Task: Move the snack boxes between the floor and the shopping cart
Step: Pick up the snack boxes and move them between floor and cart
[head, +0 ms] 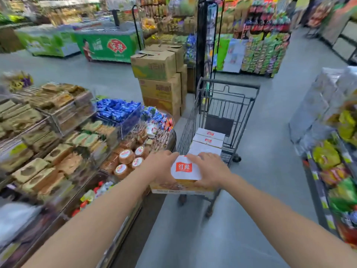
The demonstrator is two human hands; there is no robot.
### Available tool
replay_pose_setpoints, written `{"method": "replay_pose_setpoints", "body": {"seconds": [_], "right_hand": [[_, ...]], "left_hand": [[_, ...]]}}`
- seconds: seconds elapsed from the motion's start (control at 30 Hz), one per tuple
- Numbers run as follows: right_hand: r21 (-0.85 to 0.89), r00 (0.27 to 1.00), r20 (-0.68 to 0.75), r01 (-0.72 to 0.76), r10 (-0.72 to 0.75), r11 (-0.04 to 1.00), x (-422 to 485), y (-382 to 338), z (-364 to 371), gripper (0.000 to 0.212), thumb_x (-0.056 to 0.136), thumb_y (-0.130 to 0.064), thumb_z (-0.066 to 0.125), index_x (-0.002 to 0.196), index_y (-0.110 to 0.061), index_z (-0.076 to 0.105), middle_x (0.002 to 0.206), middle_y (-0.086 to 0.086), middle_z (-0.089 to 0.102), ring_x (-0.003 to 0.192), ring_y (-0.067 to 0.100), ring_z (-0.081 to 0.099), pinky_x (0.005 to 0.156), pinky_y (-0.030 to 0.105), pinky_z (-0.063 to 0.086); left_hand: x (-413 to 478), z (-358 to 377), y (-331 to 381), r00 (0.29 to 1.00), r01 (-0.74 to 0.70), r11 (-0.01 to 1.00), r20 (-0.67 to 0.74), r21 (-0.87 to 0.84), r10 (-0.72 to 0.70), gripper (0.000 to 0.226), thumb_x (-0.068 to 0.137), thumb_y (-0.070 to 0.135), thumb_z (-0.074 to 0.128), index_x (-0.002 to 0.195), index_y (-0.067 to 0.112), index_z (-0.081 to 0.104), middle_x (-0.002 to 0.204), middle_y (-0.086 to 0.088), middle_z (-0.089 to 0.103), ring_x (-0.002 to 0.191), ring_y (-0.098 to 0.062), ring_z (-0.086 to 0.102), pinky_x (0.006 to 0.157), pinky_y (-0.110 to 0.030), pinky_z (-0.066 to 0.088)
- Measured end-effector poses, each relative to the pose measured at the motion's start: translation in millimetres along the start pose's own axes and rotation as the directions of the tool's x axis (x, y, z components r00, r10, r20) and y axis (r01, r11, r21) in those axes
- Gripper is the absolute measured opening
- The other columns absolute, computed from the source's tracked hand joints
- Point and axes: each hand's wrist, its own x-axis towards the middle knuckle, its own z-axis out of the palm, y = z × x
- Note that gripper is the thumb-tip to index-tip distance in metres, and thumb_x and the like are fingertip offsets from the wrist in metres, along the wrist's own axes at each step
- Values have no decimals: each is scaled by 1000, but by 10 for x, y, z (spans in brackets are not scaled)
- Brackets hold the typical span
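The left hand [164, 167] and right hand [210, 171] grip the box [185, 171] by opposite sides, fingers curled over its top. Stiff card, probably light — side holds suit it.

Near end of cart [229, 83] behind box [185, 171]

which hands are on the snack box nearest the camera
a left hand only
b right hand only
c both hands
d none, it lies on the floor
c: the left hand and the right hand each grip a side of the snack box at the near end of the shopping cart.
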Motion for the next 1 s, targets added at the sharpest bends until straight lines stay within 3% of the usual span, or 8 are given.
{"method": "replay_pose_setpoints", "body": {"seconds": [0.1,0.27,0.57,0.83,1.0], "right_hand": [[1,998,-28,-53,53,999,321,388,32,91,70,-75,54,144,-38,17,125,5,47,116,28,42,99,42,29],[6,983,-57,-176,176,984,879,1005,185,92,68,-78,51,143,-39,14,131,5,46,119,28,41,102,44,31],[-15,930,-15,-368,368,930,1742,1866,721,94,68,-71,58,145,-35,17,128,5,44,119,27,38,105,40,25],[69,888,171,-443,427,894,2049,2161,1579,98,66,-70,60,144,-31,15,132,6,41,121,26,36,107,42,25],[90,882,235,-439,409,894,2104,2232,2151,103,65,-70,64,145,-28,14,128,5,43,120,25,39,106,41,28]], "left_hand": [[601,-18,-108,998,-62,998,-27,31,62,69,65,65,63,120,29,39,107,2,55,101,-24,53,79,-40,39],[1697,72,-352,987,-161,986,-17,36,161,88,64,66,63,137,26,33,120,0,52,110,-24,49,95,-42,38],[3286,604,-640,958,-287,958,9,3,287,105,62,77,61,144,21,25,133,-4,49,120,-27,45,104,-46,32],[3846,1485,-775,937,-306,950,158,-66,312,100,64,74,63,140,21,26,129,-4,49,118,-26,46,102,-44,33],[3933,2102,-760,936,-287,952,182,-104,302,90,67,68,66,134,18,34,126,-6,49,116,-25,45,102,-42,37]]}}
